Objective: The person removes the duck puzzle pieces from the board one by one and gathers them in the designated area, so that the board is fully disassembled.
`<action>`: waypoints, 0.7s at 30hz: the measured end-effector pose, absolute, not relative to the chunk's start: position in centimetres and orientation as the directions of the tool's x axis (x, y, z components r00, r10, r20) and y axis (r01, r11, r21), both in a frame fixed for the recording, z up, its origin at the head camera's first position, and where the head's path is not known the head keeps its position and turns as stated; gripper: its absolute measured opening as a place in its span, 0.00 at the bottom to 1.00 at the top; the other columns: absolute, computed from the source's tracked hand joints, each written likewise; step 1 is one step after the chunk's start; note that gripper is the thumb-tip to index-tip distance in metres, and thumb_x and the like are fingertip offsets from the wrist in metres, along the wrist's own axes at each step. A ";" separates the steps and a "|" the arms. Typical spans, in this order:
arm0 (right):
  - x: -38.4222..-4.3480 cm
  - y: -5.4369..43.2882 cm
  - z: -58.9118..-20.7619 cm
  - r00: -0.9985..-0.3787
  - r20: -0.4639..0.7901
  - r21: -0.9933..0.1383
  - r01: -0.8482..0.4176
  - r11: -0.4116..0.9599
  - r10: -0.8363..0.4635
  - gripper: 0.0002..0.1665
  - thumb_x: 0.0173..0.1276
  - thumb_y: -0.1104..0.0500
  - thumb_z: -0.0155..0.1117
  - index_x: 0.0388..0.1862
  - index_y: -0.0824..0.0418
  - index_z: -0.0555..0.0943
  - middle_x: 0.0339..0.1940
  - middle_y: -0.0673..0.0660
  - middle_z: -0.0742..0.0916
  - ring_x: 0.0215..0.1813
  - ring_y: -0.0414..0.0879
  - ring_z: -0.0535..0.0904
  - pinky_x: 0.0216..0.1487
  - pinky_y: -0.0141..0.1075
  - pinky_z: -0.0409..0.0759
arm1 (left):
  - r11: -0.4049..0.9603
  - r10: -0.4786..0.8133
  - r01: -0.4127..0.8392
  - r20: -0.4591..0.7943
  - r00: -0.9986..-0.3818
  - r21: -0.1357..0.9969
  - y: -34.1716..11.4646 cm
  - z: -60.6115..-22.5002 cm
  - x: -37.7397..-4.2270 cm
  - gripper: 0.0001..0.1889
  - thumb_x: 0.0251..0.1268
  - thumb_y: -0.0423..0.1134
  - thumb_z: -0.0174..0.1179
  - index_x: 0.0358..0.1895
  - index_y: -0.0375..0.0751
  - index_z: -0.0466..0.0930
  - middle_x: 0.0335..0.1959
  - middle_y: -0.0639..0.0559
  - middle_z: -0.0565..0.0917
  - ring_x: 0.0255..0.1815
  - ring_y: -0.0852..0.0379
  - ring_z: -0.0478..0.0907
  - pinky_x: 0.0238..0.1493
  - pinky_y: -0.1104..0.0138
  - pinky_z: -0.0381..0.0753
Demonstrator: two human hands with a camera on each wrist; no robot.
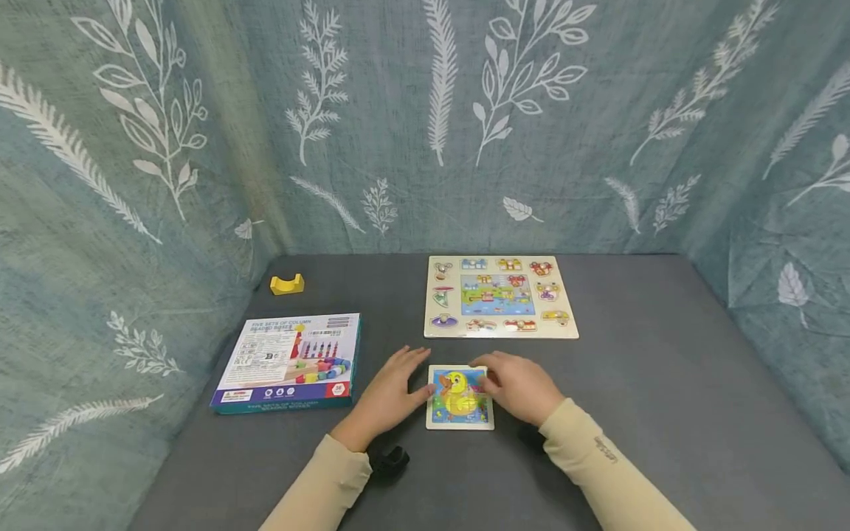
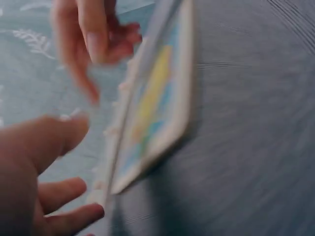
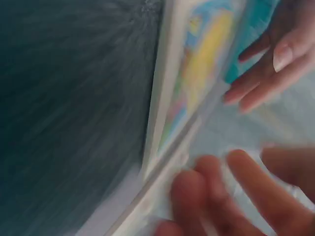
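A small square duck puzzle (image 1: 460, 402) with a pale frame lies on the grey table, its yellow duck picture facing up. Just left of it is my left hand (image 1: 390, 392), fingers spread and thumb pointing at the frame's left edge. My right hand (image 1: 521, 387) hovers at the upper right corner with its fingers loosely bent. Both wrist views are blurred. The left wrist view shows a gap between my left fingers (image 2: 69, 189) and the puzzle (image 2: 152, 108). In the right wrist view, my right fingers (image 3: 206, 191) look apart from the frame as well.
Behind the duck puzzle lies a larger wooden peg puzzle (image 1: 434, 295). A boxed bead set (image 1: 285, 361) is on the left, with a yellow arch block (image 1: 288, 285) beyond it. A black strap (image 1: 390, 462) shows by my left wrist. Patterned curtains (image 1: 412, 133) surround the table.
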State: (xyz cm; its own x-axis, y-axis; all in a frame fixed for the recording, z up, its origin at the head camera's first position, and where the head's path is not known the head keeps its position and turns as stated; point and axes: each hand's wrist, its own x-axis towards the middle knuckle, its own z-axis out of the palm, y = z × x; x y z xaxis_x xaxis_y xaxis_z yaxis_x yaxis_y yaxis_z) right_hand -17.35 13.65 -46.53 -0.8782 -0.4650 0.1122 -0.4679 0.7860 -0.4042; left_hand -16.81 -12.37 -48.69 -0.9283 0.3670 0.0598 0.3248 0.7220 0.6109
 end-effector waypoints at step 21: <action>-20.4 9.3 -47.0 -0.686 -0.211 -0.314 -0.627 0.712 -0.697 0.28 0.76 0.57 0.69 0.73 0.55 0.77 0.48 0.59 0.84 0.37 0.49 0.82 0.43 0.44 0.85 | 0.732 0.387 0.326 0.029 -0.922 0.598 -11.7 -52.0 -17.0 0.44 0.64 0.52 0.75 0.77 0.35 0.67 0.83 0.40 0.60 0.85 0.39 0.46 0.82 0.41 0.45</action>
